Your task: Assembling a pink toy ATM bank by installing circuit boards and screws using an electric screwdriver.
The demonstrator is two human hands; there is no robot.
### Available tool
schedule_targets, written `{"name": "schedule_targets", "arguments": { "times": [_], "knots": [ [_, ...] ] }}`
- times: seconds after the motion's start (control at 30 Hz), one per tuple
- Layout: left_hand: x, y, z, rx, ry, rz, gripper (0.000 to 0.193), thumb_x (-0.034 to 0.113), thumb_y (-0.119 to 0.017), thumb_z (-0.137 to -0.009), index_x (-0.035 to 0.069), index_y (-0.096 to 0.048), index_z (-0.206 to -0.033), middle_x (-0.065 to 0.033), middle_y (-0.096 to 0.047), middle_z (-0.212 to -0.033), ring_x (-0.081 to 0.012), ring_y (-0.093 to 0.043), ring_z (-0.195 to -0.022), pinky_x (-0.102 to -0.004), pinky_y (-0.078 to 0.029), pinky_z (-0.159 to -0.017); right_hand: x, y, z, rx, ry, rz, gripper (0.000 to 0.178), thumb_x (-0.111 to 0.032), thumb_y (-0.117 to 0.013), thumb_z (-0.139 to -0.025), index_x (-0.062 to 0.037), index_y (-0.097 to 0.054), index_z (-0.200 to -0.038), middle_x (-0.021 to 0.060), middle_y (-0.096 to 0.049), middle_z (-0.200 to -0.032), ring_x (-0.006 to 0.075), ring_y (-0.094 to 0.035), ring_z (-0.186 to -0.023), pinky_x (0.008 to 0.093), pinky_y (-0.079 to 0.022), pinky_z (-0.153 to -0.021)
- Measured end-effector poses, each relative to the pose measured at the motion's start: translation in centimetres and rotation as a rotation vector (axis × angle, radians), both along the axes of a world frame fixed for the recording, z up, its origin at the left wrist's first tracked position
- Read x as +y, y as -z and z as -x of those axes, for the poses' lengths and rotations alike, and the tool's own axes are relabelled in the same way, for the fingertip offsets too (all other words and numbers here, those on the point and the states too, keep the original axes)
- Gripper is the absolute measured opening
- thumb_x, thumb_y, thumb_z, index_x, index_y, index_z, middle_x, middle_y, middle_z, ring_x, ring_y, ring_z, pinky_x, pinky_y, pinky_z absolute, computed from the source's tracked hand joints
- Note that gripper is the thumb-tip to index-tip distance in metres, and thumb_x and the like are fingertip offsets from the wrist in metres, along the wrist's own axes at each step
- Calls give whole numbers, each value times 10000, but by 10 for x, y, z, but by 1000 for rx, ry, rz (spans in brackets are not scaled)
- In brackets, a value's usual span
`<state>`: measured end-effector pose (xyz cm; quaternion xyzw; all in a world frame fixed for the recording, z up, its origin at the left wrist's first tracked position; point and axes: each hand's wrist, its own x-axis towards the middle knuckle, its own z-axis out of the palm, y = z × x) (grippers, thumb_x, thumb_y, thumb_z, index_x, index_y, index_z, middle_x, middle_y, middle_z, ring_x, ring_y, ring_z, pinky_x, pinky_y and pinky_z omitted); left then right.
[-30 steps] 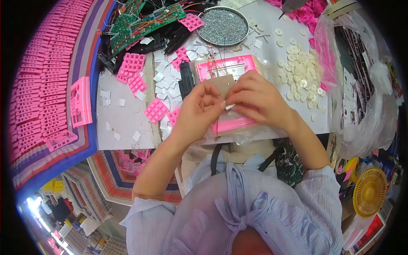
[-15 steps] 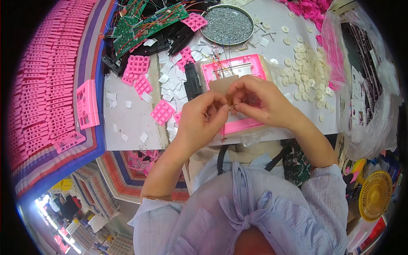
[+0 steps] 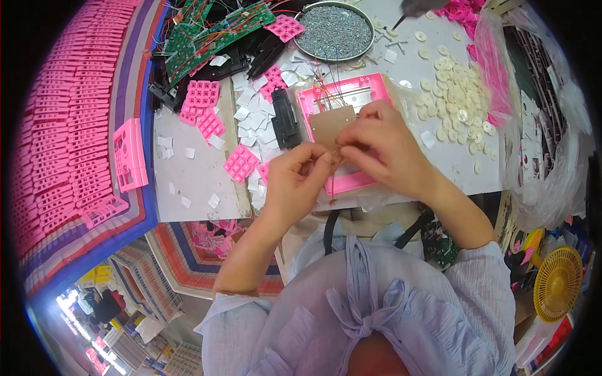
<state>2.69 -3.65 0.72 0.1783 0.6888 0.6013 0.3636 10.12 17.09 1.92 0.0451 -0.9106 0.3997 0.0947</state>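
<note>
My left hand (image 3: 296,182) and my right hand (image 3: 392,147) meet with pinched fingertips over the near part of a pink plastic casing (image 3: 348,183). Between them runs a thin wire, mostly covered by the fingers. Just beyond the fingertips, a flat brown board (image 3: 332,124) is tilted in the casing, its face plain. Thin coloured wires (image 3: 323,94) rise from behind it. A black plastic part (image 3: 286,119) lies left of the casing, close to my left hand.
White discs (image 3: 454,94) lie scattered at right, below a dark pointed tool (image 3: 417,7). A round tray of screws (image 3: 301,50) stands at the back, near green circuit boards (image 3: 219,39). Pink keypads (image 3: 241,163) and white paper squares lie leftward; stacked pink casings (image 3: 56,119) fill the far left.
Both hands have shifted slightly left, still pinching together. More of the brown board shows now. The dark pointed tool has come into view at the top right.
</note>
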Motion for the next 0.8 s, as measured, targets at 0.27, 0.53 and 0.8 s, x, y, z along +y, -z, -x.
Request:
{"name": "schedule_targets", "arguments": {
  "times": [0.27,0.53,0.8],
  "knots": [
    [-3,-11,10,-221,96,19,147,65,-596,-1011,-30,-670,-1095,-40,-718,-871,-27,-545,-631,-196,-431,-552,-7,-6,-5,-41,53,99,128,-206,-731,-825,-92,-721,-880,33,-677,-795,261,-562,-985,436,-388,-975],
    [6,-10,0,413,148,154,63,36,-646,-951,-14,-663,-985,-58,-699,-836,-88,-601,-634,-267,-476,-567,-5,0,-7,-49,29,87,126,-171,-746,-824,-79,-707,-902,78,-593,-924,271,-538,-998,409,-401,-949],
    [4,-9,8,460,140,134,58,-11,-638,-895,-7,-657,-949,-63,-657,-770,-97,-557,-582,-258,-442,-542,-2,1,-8,-80,25,148,112,-147,-743,-837,-63,-686,-884,98,-567,-975,277,-532,-1011,393,-432,-911]
  ]
}}
